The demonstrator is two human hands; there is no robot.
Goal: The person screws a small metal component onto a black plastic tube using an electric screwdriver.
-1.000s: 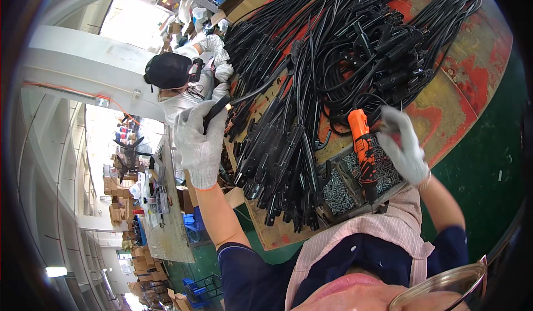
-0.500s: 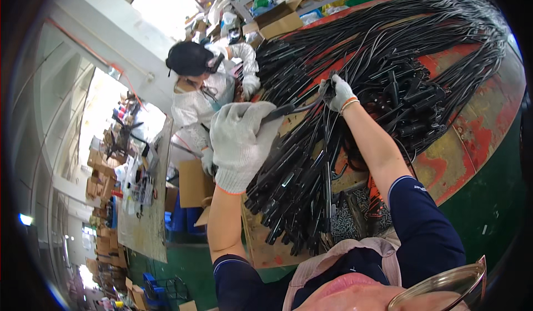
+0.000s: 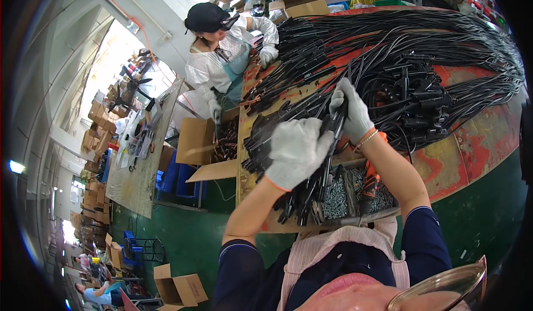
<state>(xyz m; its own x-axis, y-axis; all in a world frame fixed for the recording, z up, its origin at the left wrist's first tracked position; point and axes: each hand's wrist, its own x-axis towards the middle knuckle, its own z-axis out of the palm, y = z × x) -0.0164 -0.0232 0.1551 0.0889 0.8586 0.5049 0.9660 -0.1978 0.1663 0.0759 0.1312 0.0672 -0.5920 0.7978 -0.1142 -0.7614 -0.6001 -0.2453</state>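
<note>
Cardboard boxes first: an open brown box (image 3: 206,144) sits just off the left edge of the workbench (image 3: 488,139), flaps spread, dark metal parts inside. Another open brown box (image 3: 179,290) lies on the green floor down at the lower left, and more brown boxes (image 3: 305,3) line the shelf at the top. Their labels are too small to make out.

Now the hands, both in white knit gloves, raised above the bench and close together. The left hand (image 3: 297,151) is curled into a loose fist, back of the glove toward the camera, closed around a black cable (image 3: 332,144). The right hand (image 3: 351,111) sits just above and beside it, fingers bent, pinching the same cable near its upper end. The forearms come up from the lower edge and angle toward each other.

The cable is thin and black, running down between the two gloves and over a tray of small silvery screws (image 3: 336,200). An orange power screwdriver (image 3: 371,186) lies in that tray. Behind the hands, a great heap of black cables (image 3: 400,61) covers the red, worn benchtop.

At the far end, a co-worker (image 3: 214,55) in white with a dark cap leans over the bench.
</note>
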